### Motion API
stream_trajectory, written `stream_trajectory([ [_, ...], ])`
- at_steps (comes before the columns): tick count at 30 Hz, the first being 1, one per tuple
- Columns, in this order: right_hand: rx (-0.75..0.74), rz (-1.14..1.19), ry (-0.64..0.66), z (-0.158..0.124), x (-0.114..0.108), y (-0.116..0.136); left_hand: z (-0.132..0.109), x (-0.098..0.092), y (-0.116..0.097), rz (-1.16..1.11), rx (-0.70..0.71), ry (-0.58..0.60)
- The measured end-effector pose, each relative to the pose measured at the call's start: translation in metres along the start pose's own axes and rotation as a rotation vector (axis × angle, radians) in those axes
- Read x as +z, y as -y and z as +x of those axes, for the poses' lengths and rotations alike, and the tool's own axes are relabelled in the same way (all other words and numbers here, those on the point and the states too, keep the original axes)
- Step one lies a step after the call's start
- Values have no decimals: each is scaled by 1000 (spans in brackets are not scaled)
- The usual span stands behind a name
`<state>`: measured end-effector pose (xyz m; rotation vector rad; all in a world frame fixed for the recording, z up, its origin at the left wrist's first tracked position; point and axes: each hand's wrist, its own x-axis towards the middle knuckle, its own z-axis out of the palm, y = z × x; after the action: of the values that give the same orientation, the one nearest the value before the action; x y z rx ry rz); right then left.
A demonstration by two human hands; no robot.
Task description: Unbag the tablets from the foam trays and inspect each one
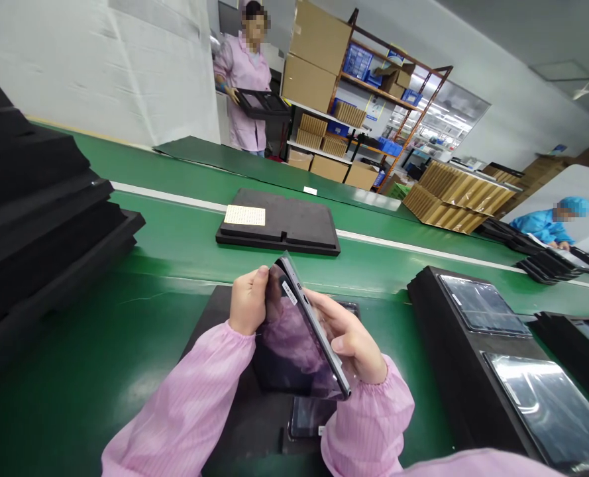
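A dark glossy tablet (294, 338) is tilted up on edge between both hands, its screen facing left and mirroring the pink sleeves. My left hand (247, 301) grips its upper left edge with the thumb on the screen. My right hand (348, 334) wraps round the back and right edge. Beneath them lies a black foam tray (209, 331) on the green table, and a second tablet (311, 417) rests in a recess under the held one.
A tall stack of black foam trays (40, 199) fills the left. On the conveyor beyond lies a foam tray (284, 225) with a perforated cream pad (244, 214). Trays holding bagged tablets (483, 305) stand to the right. A person in pink (247, 73) carries a tray; another in blue (547, 225) works far right.
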<state>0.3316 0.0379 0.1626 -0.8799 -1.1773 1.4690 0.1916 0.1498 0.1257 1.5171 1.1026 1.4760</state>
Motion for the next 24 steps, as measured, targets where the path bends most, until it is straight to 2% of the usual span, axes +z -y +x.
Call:
stream_trajectory([
  [9, -20, 33, 136, -2, 8, 4, -3, -3, 0, -70, -32, 92],
  [18, 1, -29, 130, -10, 18, 12, -9, 0, -5, -163, 32, 184],
  [24, -80, -299, 116, -27, 21, 19, -13, 2, -14, -139, 93, 226],
])
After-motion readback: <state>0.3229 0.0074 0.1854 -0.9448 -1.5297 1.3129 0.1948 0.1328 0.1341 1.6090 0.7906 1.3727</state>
